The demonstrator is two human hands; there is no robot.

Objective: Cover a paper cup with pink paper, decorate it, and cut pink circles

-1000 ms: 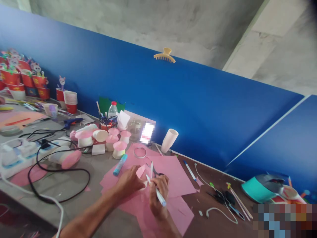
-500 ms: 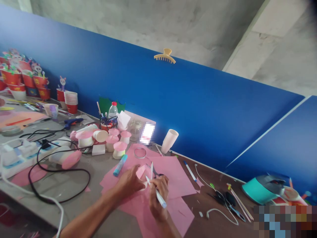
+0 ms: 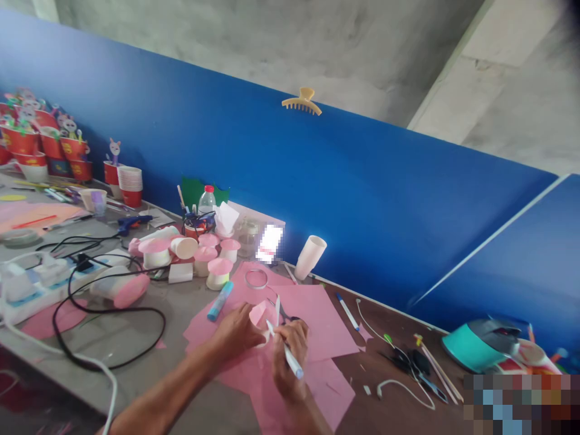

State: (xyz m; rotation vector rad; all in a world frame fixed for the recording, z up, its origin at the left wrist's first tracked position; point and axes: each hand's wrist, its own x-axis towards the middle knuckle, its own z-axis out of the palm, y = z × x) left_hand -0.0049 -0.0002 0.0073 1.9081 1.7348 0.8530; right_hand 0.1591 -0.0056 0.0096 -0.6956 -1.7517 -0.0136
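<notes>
- The left hand (image 3: 235, 332) rests on the pink sheets and steadies a small pink paper piece (image 3: 258, 314) that stands up between the two hands; its grip is closed on the piece's near edge, fingers curled around it
- The right hand (image 3: 290, 350) holds a white pen with a blue cap (image 3: 285, 350), grip pinched round the barrel, with the tip pointing up and left to the pink paper piece; whether the tip touches the paper I cannot tell
- The piece sits over loose pink paper sheets (image 3: 326, 320) spread on the surface (image 3: 190, 314), just in front of the person
- As a judgement, the marking or shaping of this one piece is in hand and not finished: both hands are on it and it is not yet joined to a cup
- Work that looks done: several white cups with pink caps (image 3: 217, 272) stand grouped behind the sheets, and one larger capped cup lies on its side (image 3: 120, 287) near the black cable (image 3: 109, 314)
- What seems left: a plain white cup (image 3: 310, 257) leans against the blue partition (image 3: 362, 181) with no cap, and much uncut pink paper remains
- Tools lie close: a blue glue stick (image 3: 220, 301) just left of the sheets, scissors (image 3: 283, 311) partly hidden behind the hands, a clear tape ring (image 3: 256, 278) beyond them, and a second pen (image 3: 347, 311) to the right
- Farther left, a row of red decorated cups (image 3: 45, 148) stands along the partition, well apart from the hands
</notes>
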